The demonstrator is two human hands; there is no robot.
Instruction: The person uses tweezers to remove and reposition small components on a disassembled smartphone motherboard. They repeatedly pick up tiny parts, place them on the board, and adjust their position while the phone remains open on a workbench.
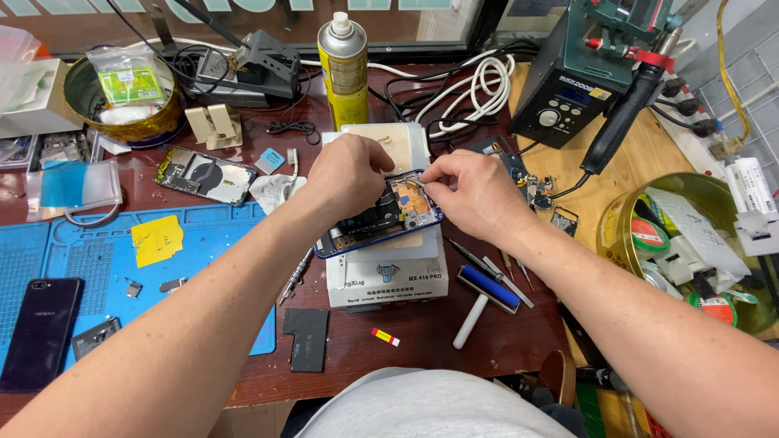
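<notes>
While both hands work on it, one opened phone (381, 217) with a blue rim lies on a white box (389, 276) mid-counter (422, 332). Left hand (349, 172) clamps its upper edge; right hand (466, 191) pinches fingertips together on its copper-coloured inside. Nearby: one yellow spray can (342, 69), one blue roller (485, 294), two other phones (40, 331) (204, 175).

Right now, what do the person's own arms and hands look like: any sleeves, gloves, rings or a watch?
Both forearms come in bare from the lower corners, no sleeves showing in the frame. The left hand and right hand wear no gloves; no ring, watch or wristband can be seen. At the bottom edge, a light grey shirt covers the person's body.
</notes>
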